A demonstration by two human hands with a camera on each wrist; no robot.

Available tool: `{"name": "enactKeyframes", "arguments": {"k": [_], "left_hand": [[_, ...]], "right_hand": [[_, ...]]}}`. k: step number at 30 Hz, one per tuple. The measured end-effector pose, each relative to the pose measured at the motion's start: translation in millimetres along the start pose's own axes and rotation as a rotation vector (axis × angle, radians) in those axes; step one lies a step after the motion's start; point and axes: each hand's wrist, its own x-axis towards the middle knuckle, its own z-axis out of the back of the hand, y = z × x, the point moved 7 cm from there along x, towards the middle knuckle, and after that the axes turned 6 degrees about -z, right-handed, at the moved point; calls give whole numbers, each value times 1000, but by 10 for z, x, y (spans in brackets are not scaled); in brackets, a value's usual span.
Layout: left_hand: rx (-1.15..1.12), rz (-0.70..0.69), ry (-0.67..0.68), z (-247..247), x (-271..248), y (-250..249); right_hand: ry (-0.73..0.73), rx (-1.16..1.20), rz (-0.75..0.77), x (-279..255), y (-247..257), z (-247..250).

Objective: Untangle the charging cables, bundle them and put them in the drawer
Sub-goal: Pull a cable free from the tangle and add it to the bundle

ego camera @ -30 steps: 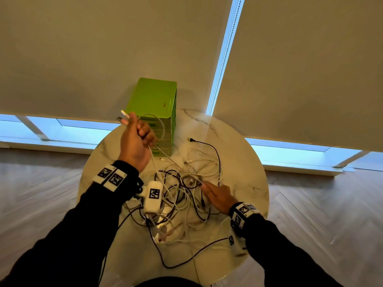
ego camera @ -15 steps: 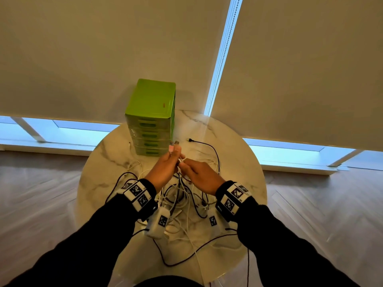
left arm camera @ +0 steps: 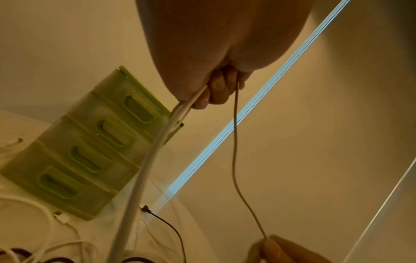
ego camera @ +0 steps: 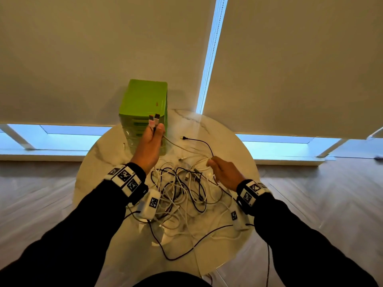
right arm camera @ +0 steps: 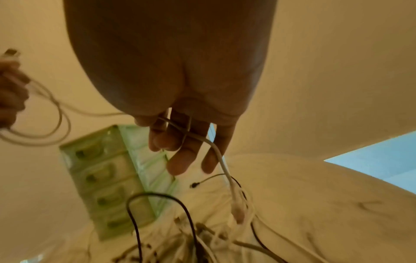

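— Cables first: nearest the person lies the tangled heap of white and black charging cables point(ego camera: 184, 189) on the round marble-patterned desk point(ego camera: 99, 162), with one thin black lead point(ego camera: 186, 248) looping toward the near edge. None is bundled yet.

— And the hands?

— Just beyond the heap, the right hand point(ego camera: 224, 175) hovers with fingers point(right arm camera: 178, 160) loosely curled; a white cable point(right arm camera: 221, 163) runs across them and dangles down to its plug. Whether they truly clamp it, I cannot tell. Farther off, the left hand point(ego camera: 149, 146) is raised, its fingers point(left arm camera: 216, 92) curled round a thick white cable and a thin tan cord point(left arm camera: 235, 160), two plug ends point(ego camera: 154, 120) sticking up above the fist.

— Where must they end up?

— In the green plastic drawer tower point(ego camera: 145, 104) at the far edge, all drawers apparently closed.

— Risks?

— I judge that pulling upward while loops still cross could tighten a knot, drag the heap off the desk, or knock the tower, which stands close behind the raised hand.
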Motion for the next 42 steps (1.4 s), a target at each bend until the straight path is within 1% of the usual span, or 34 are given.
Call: {"name": "enactKeyframes", "arguments": {"k": [2, 5, 7, 12, 14, 16, 17, 18, 20, 21, 23, 26, 28, 30, 32, 34, 36, 37, 38, 40, 41, 42], "left_hand": [[-49, 19, 42, -141, -25, 5], [-150, 47, 164, -453, -102, -8], [-209, 46, 261, -711, -181, -53], [-198, -11, 442, -1348, -388, -281], [-216, -25, 495, -1573, -461, -315], [-218, -25, 528, -1762, -523, -290], [-228, -12, 533, -1826, -551, -264], [-245, 3, 543, -1899, -595, -244], [-249, 23, 589, -2073, -707, -157], [-242, 27, 622, -2165, -781, -100], [-219, 35, 683, -2305, -925, 12], [-115, 42, 764, -2478, -1146, 137], [-60, 39, 792, -2529, -1224, 177], [-63, 34, 819, -2554, -1237, 215], [-99, 78, 798, -2526, -1185, 246], [-147, 138, 744, -2457, -1095, 261], [-244, 191, 702, -2393, -997, 247], [-305, 217, 686, -2372, -956, 237], [-361, 252, 668, -2353, -921, 238], [-436, 313, 638, -2315, -876, 250], [-462, 330, 630, -2299, -863, 248], [-485, 343, 627, -2294, -863, 243]], "right_hand": [[-42, 132, 9, -33, 97, 136], [-41, 261, -2, -137, 130, 277], [-53, 259, -9, -261, 102, 380], [-160, 255, 27, -624, 27, 747], [-226, 252, -11, -794, -81, 901], [-289, 168, -91, -979, -309, 1011], [-279, 107, -151, -1070, -452, 1014], [-237, 50, -227, -1168, -615, 976], [-108, 1, -374, -1383, -947, 787], [-57, -4, -410, -1488, -1057, 670], [0, 19, -379, -1590, -1084, 434], [24, 255, -308, -1634, -922, 139], [-24, 373, -308, -1633, -833, 62], [-125, 383, -313, -1680, -790, 121], [-233, 420, -343, -1783, -841, 230], [-341, 463, -405, -1904, -998, 362], [-407, 418, -533, -2009, -1264, 439], [-370, 368, -632, -2052, -1462, 407], [-275, 323, -742, -2081, -1679, 315], [4, 164, -940, -2147, -2015, 61], [115, 65, -980, -2156, -2106, -44], [170, -8, -958, -2121, -2131, -115]]}}
